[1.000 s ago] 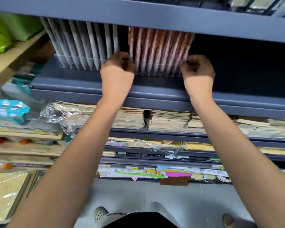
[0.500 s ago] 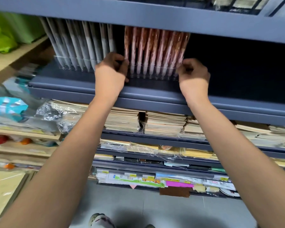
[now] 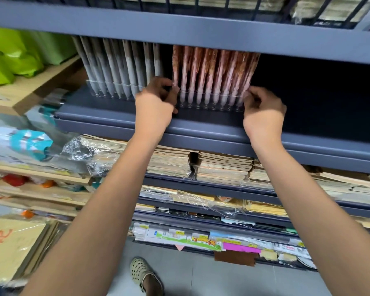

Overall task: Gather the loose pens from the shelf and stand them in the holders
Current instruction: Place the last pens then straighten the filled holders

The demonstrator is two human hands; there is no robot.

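On the dark blue shelf [image 3: 201,122] stand two clear plastic holders. The right holder [image 3: 209,101] carries several reddish-brown pens [image 3: 214,69] standing in a row. The left holder [image 3: 107,86] carries several grey-white pens [image 3: 115,65]. My left hand [image 3: 154,110] pinches the left end of the right holder, fingers curled on its edge. My right hand [image 3: 263,112] grips that holder's right end. I see no loose pens lying on the shelf.
The shelf's right half [image 3: 318,99] is dark and bare. An upper shelf board [image 3: 179,33] hangs close above the pens. Below lie stacks of notebooks [image 3: 222,167] and wrapped paper. Green bags [image 3: 13,54] sit at the far left. A sandalled foot [image 3: 145,276] stands on the floor.
Both hands have stayed on the ends of the reddish-brown pen holder; the holder and hands sit slightly lower and nearer the shelf's front edge as the view shifted.
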